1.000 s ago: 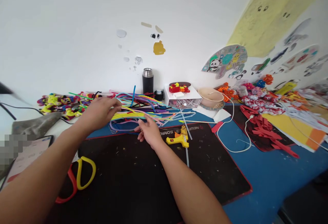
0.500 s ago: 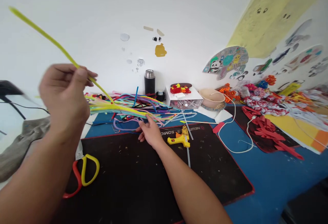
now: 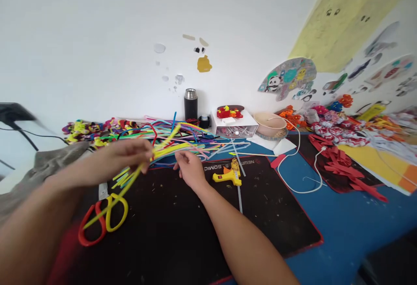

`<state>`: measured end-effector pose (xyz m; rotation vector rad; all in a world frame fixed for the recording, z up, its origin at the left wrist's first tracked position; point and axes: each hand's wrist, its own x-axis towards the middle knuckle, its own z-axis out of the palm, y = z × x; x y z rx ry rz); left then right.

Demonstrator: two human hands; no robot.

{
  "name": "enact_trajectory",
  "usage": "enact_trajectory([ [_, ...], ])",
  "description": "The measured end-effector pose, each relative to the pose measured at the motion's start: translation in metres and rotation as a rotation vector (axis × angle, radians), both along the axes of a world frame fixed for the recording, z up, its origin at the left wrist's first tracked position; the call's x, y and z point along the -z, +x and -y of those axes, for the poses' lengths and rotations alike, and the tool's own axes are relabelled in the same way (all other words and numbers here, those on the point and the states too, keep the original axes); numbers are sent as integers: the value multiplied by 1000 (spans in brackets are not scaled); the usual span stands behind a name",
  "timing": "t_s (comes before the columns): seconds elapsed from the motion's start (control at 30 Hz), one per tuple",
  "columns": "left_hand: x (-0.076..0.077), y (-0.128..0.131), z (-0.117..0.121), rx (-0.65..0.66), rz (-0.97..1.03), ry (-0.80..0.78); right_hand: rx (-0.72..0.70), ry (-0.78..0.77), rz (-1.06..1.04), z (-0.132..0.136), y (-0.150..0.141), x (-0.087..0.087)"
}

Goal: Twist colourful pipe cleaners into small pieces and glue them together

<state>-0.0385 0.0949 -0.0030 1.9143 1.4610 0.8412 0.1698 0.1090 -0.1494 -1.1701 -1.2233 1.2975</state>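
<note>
A yellow pipe cleaner [image 3: 128, 183] is pinched in the fingers of my left hand [image 3: 132, 154], which is smeared by motion. Its lower end slants down across the scissors [image 3: 109, 215], with their red and yellow handles. Behind that hand lies a bundle of yellow and pale pipe cleaners [image 3: 171, 149], its cut ends [image 3: 122, 177] showing below the wrist. My right hand [image 3: 192, 170] rests at the front of the pile, fingers loosely bent and apart, with nothing seen in them. A yellow glue gun [image 3: 230, 176] lies to its right on the black mat [image 3: 182, 228].
Along the wall stand a black thermos [image 3: 190, 104], a white drawer box [image 3: 234, 122] and a beige bowl [image 3: 269, 123]. A white cable [image 3: 295, 189] loops over the blue table [image 3: 345, 224]. Red strips [image 3: 342, 167] lie on the right and a grey cloth [image 3: 48, 163] on the left.
My left hand has swung down and right with the yellow pipe cleaner, from raised above the table to low over the bundle. My right hand has shifted only slightly.
</note>
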Motion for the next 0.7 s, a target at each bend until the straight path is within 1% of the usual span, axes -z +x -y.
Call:
enact_trajectory([
  [0.03,15,7,1,172,-59,-170,-6,13,7,1,0,0],
  [0.07,30,12,-1,285,-95,-291,-12,25,14,3,0,0],
  [0.1,44,14,-4,337,-115,-368,-18,35,22,4,0,-1],
  [0.13,57,15,-11,301,-125,-350,-23,42,29,4,-1,-1],
  [0.2,79,11,-28,127,-164,-152,-33,52,41,5,-2,-2],
  [0.23,86,8,-39,76,-165,-95,-40,56,46,4,-2,-1],
  [0.3,97,3,-59,7,-165,-30,-52,63,55,3,-2,0],
  [0.37,103,0,-73,-53,-161,15,-58,64,62,1,-1,4],
  [0.4,104,0,-76,-75,-157,31,-58,62,66,0,-1,6],
  [0.47,105,3,-72,-82,-138,45,-59,55,73,-1,0,11],
  [0.57,98,11,-48,-34,-78,55,-78,52,54,-1,-1,11],
  [0.63,90,19,-27,-46,-63,78,-95,57,12,1,-3,6],
  [0.7,83,27,-9,-13,-60,50,-107,52,-44,4,-3,-2],
])
